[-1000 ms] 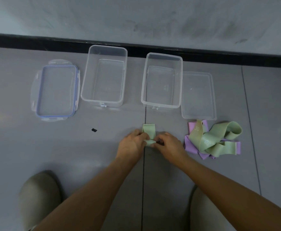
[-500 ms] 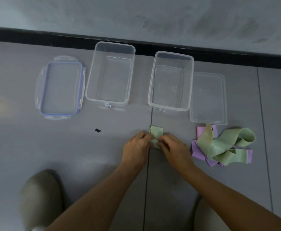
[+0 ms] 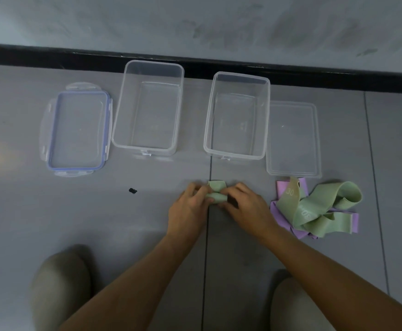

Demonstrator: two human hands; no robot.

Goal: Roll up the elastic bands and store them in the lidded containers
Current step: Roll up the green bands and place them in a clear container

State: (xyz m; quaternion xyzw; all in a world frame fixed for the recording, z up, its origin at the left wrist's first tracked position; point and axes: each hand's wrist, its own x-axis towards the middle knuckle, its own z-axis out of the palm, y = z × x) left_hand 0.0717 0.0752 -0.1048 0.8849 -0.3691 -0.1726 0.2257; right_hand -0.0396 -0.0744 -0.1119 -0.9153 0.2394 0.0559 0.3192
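You are in the rolling step: your left hand (image 3: 188,206) and right hand (image 3: 247,206) meet on one green band (image 3: 216,192) lying on the floor just in front of the right container (image 3: 237,115), with the fingers of both hands pinched on its rolled part while a short flat tail of it lies toward that container. Only that short tail looks left to wind, so the roll seems nearly finished. Both the right container and the left container (image 3: 147,108) beside it stand open and empty; the clear lid (image 3: 293,139) lies touching the right container's right side, and the blue-rimmed lid (image 3: 77,130) lies beyond the left container. The pile of bands (image 3: 314,209), green over purple, waits just in front of the clear lid, to the right of your right hand. Next, wind in the tail and keep the roll pinched so it does not spring loose, then lift it forward over the near wall of the right container and set it down inside; after that, reach right for another band from the pile.
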